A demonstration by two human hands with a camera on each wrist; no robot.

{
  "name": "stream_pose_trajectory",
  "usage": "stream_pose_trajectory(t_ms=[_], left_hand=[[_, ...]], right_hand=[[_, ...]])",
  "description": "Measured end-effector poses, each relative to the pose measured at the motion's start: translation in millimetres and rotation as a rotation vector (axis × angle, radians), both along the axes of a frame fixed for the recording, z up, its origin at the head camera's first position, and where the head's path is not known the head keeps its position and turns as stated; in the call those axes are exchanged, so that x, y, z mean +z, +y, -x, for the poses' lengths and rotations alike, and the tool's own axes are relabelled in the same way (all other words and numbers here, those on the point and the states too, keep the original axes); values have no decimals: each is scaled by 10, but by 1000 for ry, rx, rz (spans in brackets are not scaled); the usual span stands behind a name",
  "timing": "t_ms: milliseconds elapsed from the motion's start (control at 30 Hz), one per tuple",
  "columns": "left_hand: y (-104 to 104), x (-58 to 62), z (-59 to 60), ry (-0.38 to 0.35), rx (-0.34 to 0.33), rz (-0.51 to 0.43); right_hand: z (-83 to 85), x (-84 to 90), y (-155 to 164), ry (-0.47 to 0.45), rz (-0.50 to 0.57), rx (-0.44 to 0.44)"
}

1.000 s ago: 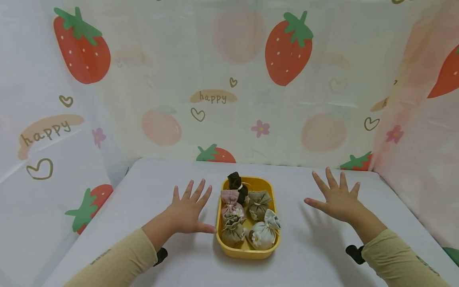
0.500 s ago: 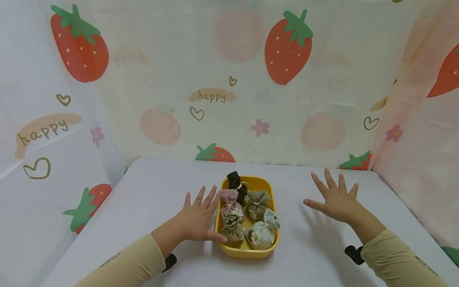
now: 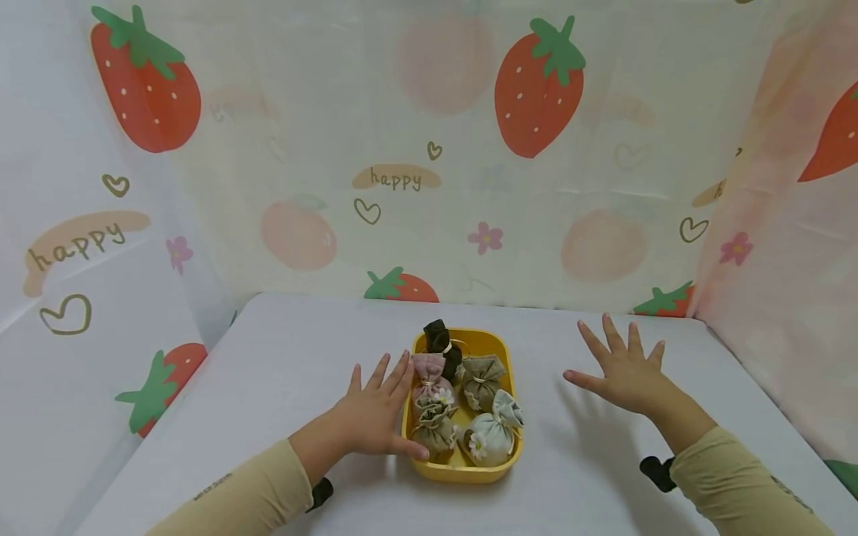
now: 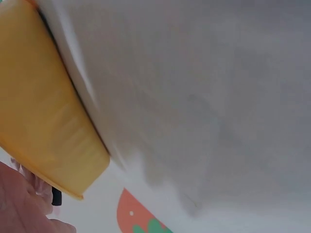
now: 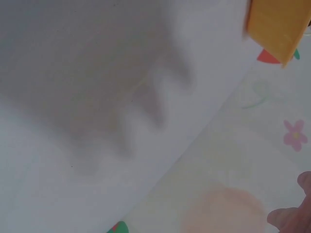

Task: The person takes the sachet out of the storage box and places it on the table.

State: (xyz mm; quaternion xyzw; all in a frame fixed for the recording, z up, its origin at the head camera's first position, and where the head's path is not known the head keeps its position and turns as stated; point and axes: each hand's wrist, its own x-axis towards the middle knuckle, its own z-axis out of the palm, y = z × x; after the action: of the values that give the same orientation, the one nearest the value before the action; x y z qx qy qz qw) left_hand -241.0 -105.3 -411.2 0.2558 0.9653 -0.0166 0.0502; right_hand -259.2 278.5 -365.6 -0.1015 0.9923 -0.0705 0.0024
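Head view: yellow tray (image 3: 462, 469) w/ five cloth pouches (image 3: 489, 435) mid bench (image 3: 302, 350). Left hand (image 3: 375, 417) flat, fingers straight, thumb at tray's left rim. Right hand (image 3: 626, 372) splayed, well apart. Risk: nudged tray slides, pouches tip.

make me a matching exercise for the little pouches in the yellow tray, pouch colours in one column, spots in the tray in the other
Things:
1. dark brown pouch
2. pink pouch
3. pale blue-grey pouch
4. left hand

Places:
A. near right corner of the yellow tray
B. far end of the tray, at the back
C. outside the tray, against its left wall
D. left side of the tray, just in front of the dark one

Pairs: 1-B, 2-D, 3-A, 4-C
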Motion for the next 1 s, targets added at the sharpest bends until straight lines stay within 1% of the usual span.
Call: stream_pose_trajectory(t_ms=[200, 433, 633, 833, 1000], left_hand=[[32, 6, -15, -21, -19, 5], [49, 8, -31, -40, -20, 10], [54, 4, -26, -38, -33, 39], [55, 23, -33, -50, -36, 30], [51, 9, -28, -56, -31, 25]], right_hand=[[11, 8, -10, 9, 5, 7], [16, 25, -13, 13, 16, 21], [17, 71, -4, 18, 13, 21], [27, 136, -4, 24, 33, 27], [25, 180, -1, 27, 60, 38]])
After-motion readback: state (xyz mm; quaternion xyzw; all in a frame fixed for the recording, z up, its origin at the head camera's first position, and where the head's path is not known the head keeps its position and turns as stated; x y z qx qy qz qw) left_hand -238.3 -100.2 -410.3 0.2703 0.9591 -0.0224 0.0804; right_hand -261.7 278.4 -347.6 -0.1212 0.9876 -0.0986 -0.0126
